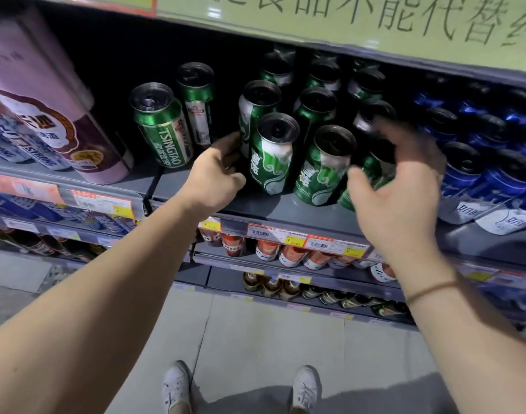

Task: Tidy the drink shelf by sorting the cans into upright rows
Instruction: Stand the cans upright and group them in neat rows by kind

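Green cans stand in three rows on the grey shelf point(264, 209). The front ones are a left can point(274, 155), a middle can point(326, 167) and a right can point(372, 174) half hidden by my right hand. My left hand point(215, 174) reaches in at the left of the group. Its fingertips touch the side of the second-row can point(257, 107), and its thumb lies by the front left can. My right hand point(400, 186) hovers, blurred, over the right row with fingers spread and holds nothing.
Two Tsingtao cans point(163, 127) stand apart to the left, next to large purple cans point(76, 135). Blue cans point(482, 174) crowd the right side of the shelf. A green sign board point(345, 22) overhangs the shelf. Lower shelves hold red cans point(291, 255) and bottles.
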